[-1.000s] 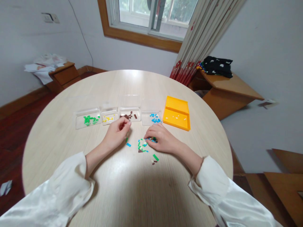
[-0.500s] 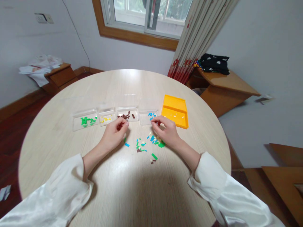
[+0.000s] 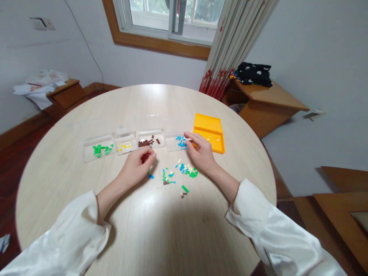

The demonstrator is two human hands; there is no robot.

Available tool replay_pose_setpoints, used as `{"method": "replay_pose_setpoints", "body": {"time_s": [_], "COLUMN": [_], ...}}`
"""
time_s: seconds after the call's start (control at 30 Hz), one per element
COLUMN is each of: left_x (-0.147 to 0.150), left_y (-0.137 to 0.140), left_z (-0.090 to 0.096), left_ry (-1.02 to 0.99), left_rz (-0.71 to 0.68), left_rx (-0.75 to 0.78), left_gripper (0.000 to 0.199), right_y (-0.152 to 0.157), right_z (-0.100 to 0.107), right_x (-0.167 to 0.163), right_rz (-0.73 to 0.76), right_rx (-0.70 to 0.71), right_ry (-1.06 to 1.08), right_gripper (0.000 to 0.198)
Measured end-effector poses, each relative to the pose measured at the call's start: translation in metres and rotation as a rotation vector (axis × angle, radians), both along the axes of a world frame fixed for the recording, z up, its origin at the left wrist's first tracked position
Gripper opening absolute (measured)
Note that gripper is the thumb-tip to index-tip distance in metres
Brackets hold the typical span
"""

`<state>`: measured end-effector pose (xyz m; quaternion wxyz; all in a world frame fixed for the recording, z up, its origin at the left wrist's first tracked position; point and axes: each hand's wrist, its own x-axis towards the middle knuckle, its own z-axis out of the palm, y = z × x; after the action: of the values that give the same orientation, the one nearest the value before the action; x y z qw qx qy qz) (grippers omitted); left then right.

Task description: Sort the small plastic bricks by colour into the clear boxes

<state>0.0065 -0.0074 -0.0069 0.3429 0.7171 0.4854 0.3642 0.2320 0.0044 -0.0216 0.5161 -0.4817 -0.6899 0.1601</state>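
My right hand (image 3: 202,154) is over the right end of a clear tray (image 3: 170,145), with thumb and forefinger apart beside small blue bricks (image 3: 181,141). Nothing shows between those fingers. Just in front of the clear tray (image 3: 163,145) with brown bricks (image 3: 146,142), my left hand (image 3: 136,165) is closed, thumb and fingertips together; whatever they may hold is hidden. Between the hands lie loose green, blue and cream bricks (image 3: 189,171) and a smaller mixed cluster (image 3: 168,175). A blue brick (image 3: 151,176) rests by my left hand.
Farther left stand clear trays with green bricks (image 3: 101,150) and yellow bricks (image 3: 124,146). An open orange box (image 3: 208,122) holding a few white pieces sits behind my right hand. One longer green brick (image 3: 185,189) lies nearer me on the round table (image 3: 161,237).
My right hand's thumb and forefinger have parted and moved up over the blue bricks' tray; more blue bricks show there. My left hand stays closed. The view has shifted slightly.
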Motion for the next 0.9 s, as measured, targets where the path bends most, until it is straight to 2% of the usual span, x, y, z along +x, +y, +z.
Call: {"method": "replay_pose_setpoints", "body": {"time_s": [0.1,0.23,0.33,0.57,0.77,0.9], "left_x": [0.000,-0.002,-0.004,-0.004,-0.004,-0.006], "left_y": [-0.001,-0.001,-0.001,0.000,0.001,0.002], "left_z": [0.002,-0.003,-0.009,-0.010,-0.011,-0.014], "left_ry": [0.087,0.204,0.253,0.289,0.315,0.304], "left_rz": [-0.120,-0.317,-0.385,-0.407,-0.418,-0.419], "left_rx": [0.059,0.144,0.203,0.221,0.250,0.276], "left_gripper": [0.016,0.028,0.033,0.024,0.022,0.019], "right_y": [-0.002,-0.005,-0.007,-0.009,-0.007,-0.006], "right_z": [0.006,0.018,0.023,0.022,0.020,0.018], "right_x": [0.004,0.015,0.021,0.019,0.017,0.014], "right_rz": [0.140,0.484,0.583,0.607,0.627,0.511], "right_rx": [-0.029,-0.167,-0.254,-0.251,-0.272,-0.289], "right_ry": [-0.123,-0.336,-0.444,-0.568,-0.481,-0.374], "right_gripper": [0.018,0.018,0.020,0.014,0.009,0.016]}}
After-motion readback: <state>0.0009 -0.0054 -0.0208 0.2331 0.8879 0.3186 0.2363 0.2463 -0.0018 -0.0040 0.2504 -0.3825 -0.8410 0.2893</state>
